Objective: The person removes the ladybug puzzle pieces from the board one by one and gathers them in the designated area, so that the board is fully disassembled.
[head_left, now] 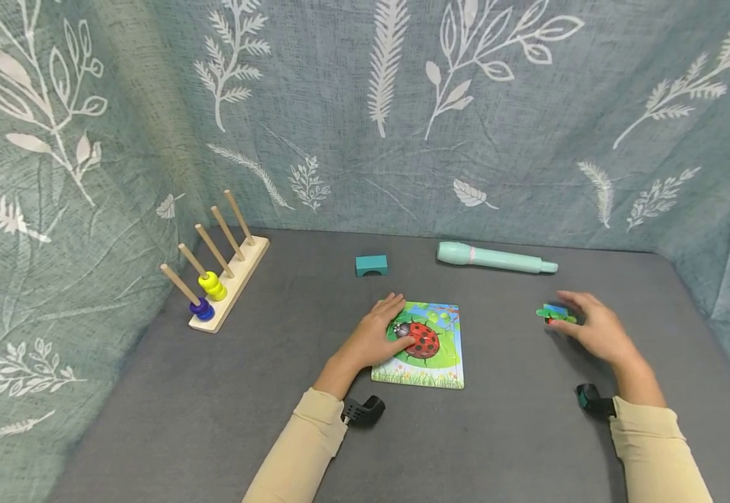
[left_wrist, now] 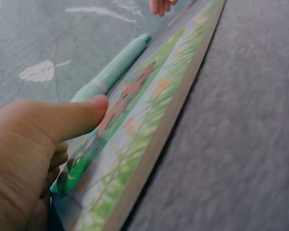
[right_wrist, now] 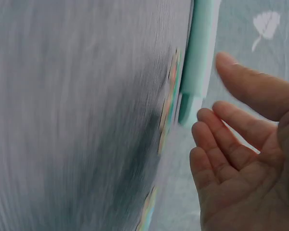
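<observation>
A square wooden jigsaw puzzle with a red ladybug on a green leaf lies flat on the dark table. Over its left side rests my left hand, thumb stretched across the picture and fingers toward the upper left edge. In the left wrist view, the thumb of that left hand lies over the board, while the fingertips are partly hidden. At the right, my right hand hovers beside several loose puzzle pieces. Seen from the right wrist, its fingers are parted and the puzzle pieces lie apart from them on the table.
A teal arch block and a mint-green toy microphone lie behind the puzzle. At the left stands a wooden peg stacker with blue and yellow rings on two pegs. A patterned curtain borders the table's back.
</observation>
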The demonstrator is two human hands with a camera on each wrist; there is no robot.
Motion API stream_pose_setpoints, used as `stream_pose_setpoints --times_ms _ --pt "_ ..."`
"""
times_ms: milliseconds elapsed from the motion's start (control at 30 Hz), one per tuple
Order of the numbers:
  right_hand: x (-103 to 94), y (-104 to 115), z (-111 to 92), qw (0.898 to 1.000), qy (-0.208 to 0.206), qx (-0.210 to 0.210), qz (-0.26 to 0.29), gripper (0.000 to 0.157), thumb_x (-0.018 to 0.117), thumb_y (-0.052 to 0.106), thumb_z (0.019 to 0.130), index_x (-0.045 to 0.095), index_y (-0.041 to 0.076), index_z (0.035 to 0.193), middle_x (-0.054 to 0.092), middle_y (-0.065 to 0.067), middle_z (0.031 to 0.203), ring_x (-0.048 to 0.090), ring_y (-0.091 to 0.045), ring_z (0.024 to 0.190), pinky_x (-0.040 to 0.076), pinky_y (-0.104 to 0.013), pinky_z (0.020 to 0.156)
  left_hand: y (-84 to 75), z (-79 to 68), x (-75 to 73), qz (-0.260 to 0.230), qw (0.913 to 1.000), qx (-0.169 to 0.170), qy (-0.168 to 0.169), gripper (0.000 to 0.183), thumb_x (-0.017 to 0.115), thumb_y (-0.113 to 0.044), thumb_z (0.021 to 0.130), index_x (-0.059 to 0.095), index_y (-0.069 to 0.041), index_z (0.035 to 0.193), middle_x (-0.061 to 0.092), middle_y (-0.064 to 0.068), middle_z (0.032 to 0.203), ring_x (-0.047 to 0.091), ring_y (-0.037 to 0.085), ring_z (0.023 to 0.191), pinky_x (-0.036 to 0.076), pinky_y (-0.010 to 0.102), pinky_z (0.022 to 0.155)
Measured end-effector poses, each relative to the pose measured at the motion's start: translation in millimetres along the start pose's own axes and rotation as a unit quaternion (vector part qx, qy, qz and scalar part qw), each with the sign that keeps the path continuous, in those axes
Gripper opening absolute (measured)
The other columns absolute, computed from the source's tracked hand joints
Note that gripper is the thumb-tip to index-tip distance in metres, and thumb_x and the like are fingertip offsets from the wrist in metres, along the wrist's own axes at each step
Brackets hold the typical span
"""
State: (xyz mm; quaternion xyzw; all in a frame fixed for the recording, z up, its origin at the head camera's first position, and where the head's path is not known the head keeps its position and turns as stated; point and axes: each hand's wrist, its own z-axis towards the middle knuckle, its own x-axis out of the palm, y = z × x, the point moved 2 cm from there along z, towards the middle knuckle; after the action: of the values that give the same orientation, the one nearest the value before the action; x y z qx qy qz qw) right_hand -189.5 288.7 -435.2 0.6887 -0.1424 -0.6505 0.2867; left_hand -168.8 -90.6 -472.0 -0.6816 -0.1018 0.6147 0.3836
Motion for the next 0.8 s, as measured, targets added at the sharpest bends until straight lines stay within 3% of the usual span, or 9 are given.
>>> stream_pose_setpoints --times_ms 233,500,800 --pt "18.7 30 1 0.998 0.004 -0.037 0.043 0.060 0.067 0.020 0.089 0.042 -0.006 0.137 0.045 -0.030 0.132 0.044 -0.048 0.119 0.042 -0.060 0.094 10.6 -2.5 -7.7 0.004 0.9997 0.021 0.013 0.075 0.068 -0.033 0.088 0.033 -0.003 0.147 0.030 0.013 0.154 0.021 0.027 0.145 0.014 0.043 0.122" --pt "52.2 73 11 0.993 0.031 -0.068 0.091 0.059 0.070 0.019 0.087 0.045 -0.003 0.136 0.048 -0.024 0.133 0.047 -0.043 0.122 0.040 -0.054 0.104 22.1 -7.2 -15.8 0.017 0.9997 0.000 0.015 0.078 0.068 -0.038 0.086 0.033 -0.005 0.148 0.029 0.011 0.154 0.022 0.026 0.145 0.020 0.045 0.121" --pt "91.1 122 28 0.982 0.071 -0.094 0.146 0.055 0.069 0.017 0.087 0.048 -0.001 0.135 0.052 -0.021 0.132 0.051 -0.040 0.121 0.044 -0.052 0.102 21.5 -8.9 -16.1 0.032 0.9993 -0.002 0.022 0.077 0.067 -0.040 0.087 0.034 -0.005 0.147 0.030 0.010 0.155 0.023 0.026 0.145 0.021 0.043 0.120"
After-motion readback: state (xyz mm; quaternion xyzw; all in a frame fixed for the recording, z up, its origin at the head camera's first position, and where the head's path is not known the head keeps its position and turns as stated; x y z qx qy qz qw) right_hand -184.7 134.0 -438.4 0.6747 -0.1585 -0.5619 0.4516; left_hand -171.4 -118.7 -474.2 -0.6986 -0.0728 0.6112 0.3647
